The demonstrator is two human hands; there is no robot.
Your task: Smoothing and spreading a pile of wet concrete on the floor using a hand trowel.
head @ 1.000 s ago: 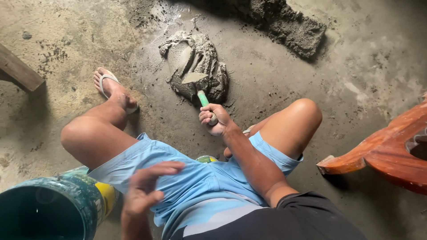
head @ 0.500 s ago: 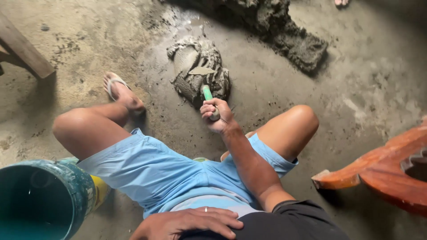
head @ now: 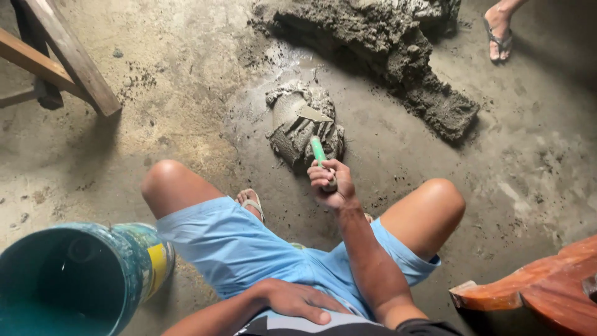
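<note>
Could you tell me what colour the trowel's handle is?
Green; the trowel handle shows clearly in the head view.

The small mortar heap (head: 305, 127) lies on the floor (head: 186, 93) before the knees, the trowel (head: 314, 134) on it; behind it — farther off — the big pile (head: 398, 56); bucket (head: 81, 280) at left (wooden frame (head: 62, 56) beyond)

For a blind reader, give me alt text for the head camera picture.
Seen from above, a squatting person's right hand grips a green-handled trowel whose blade rests on a small mound of wet mortar on the concrete floor, while the left hand rests on their blue shorts. A teal bucket stands at lower left.
</note>
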